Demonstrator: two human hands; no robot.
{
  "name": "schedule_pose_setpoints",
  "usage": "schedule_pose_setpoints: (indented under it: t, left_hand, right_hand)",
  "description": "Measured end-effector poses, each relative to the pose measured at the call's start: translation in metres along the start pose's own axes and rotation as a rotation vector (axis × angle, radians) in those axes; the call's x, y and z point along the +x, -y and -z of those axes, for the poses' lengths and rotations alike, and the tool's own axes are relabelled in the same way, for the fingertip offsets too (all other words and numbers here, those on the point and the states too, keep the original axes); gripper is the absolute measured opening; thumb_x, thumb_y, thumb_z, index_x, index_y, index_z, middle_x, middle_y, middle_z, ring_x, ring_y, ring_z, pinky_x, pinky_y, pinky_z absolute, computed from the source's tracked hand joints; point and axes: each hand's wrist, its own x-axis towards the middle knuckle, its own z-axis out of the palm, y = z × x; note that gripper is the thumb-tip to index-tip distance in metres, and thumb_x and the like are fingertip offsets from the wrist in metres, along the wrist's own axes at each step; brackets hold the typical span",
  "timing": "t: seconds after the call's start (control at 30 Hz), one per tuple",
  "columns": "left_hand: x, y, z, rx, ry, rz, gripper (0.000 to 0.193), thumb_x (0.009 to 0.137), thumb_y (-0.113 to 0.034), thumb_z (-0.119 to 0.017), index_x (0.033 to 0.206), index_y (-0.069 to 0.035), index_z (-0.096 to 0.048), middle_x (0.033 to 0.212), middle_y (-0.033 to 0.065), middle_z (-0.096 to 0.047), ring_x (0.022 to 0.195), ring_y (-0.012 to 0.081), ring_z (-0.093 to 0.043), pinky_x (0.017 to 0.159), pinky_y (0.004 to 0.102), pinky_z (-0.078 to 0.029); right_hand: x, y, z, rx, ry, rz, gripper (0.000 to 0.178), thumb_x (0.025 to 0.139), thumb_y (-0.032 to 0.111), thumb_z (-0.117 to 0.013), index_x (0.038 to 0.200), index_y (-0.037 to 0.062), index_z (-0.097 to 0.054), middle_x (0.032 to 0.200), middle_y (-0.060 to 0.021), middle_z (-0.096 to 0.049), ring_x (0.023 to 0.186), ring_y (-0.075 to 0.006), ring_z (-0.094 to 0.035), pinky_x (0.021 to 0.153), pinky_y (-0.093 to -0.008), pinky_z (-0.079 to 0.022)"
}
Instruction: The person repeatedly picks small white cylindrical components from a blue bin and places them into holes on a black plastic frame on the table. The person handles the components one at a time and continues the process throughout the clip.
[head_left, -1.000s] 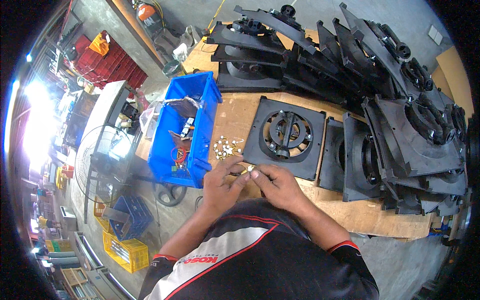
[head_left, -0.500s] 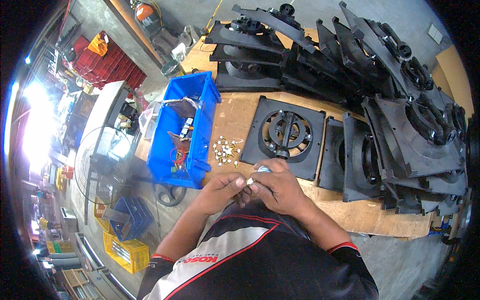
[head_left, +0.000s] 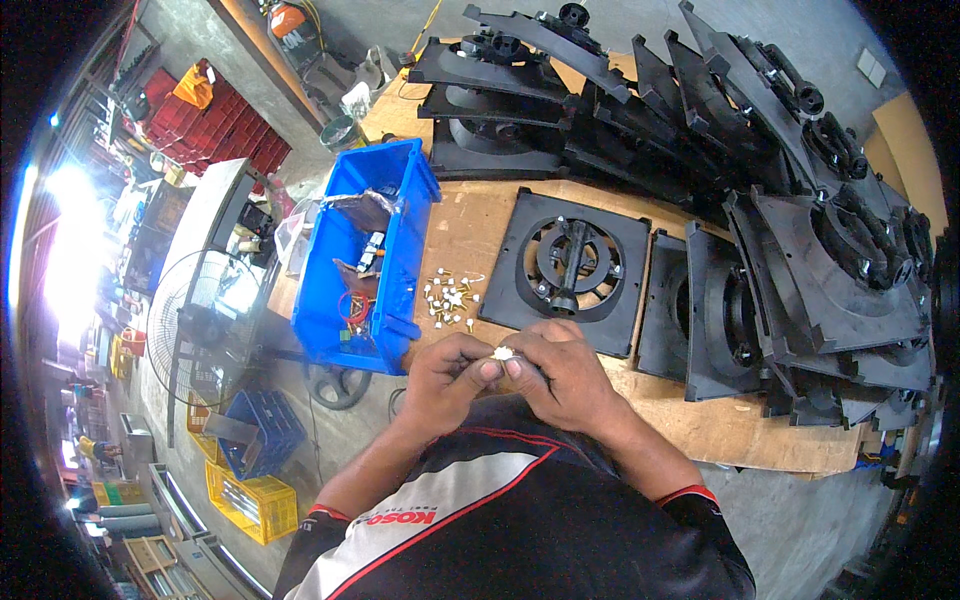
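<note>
My left hand [head_left: 445, 380] and my right hand [head_left: 567, 374] meet at the table's near edge, just in front of my shirt. Between thumbs and fingertips they pinch a small white-topped fitting [head_left: 502, 353]; its lower part is hidden by my fingers. Left of and beyond the hands lies a loose pile of small white-and-brass fittings [head_left: 452, 298]. A square black plate [head_left: 518, 284] lies flat just beyond my right hand, with a round ring frame and a black tube [head_left: 576, 262] across its middle.
A blue bin [head_left: 400, 290] with dividers and small parts stands on the wooden table [head_left: 462, 215] at left. Similar black plates [head_left: 830, 270] are stacked along the right; more plates [head_left: 490, 150] pile up at the back. A fan [head_left: 205, 325] and crates [head_left: 255, 500] stand left, off the table.
My hands have come closer together, turning the small fitting between their fingertips. A bluish object seen earlier in my right hand is now hidden. The plates and bin stay put.
</note>
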Motion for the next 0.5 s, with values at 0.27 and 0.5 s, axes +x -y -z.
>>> schedule_pose_setpoints:
  t: [0.27,0.5]
  left_hand:
    - [-0.0012,0.0069,-0.0001,0.25,-0.121,-0.249,0.019,0.091,-0.014,-0.072,0.097,0.001,-0.064,0.084,0.0064,-0.067,0.076,0.0111,-0.063,0.066,0.0261,-0.049]
    - [-0.0021,0.0042,0.0048,0.116,0.032,-0.207,0.016,0.092,-0.014,-0.071,0.097,0.0,-0.064,0.086,0.0063,-0.066,0.076,0.0106,-0.062,0.067,0.0257,-0.049]
  right_hand:
    - [0.0017,0.0084,0.0056,0.058,0.048,-0.035,0.02,0.09,0.019,-0.064,0.104,0.0045,-0.066,0.093,-0.0142,-0.067,0.09,-0.0345,-0.064,0.086,-0.0432,-0.046]
    - [0.0021,0.0077,0.0043,-0.168,-0.07,0.03,0.013,0.086,0.017,-0.066,0.096,0.0082,-0.069,0.093,-0.0127,-0.067,0.098,-0.033,-0.062,0.087,-0.0456,-0.044]
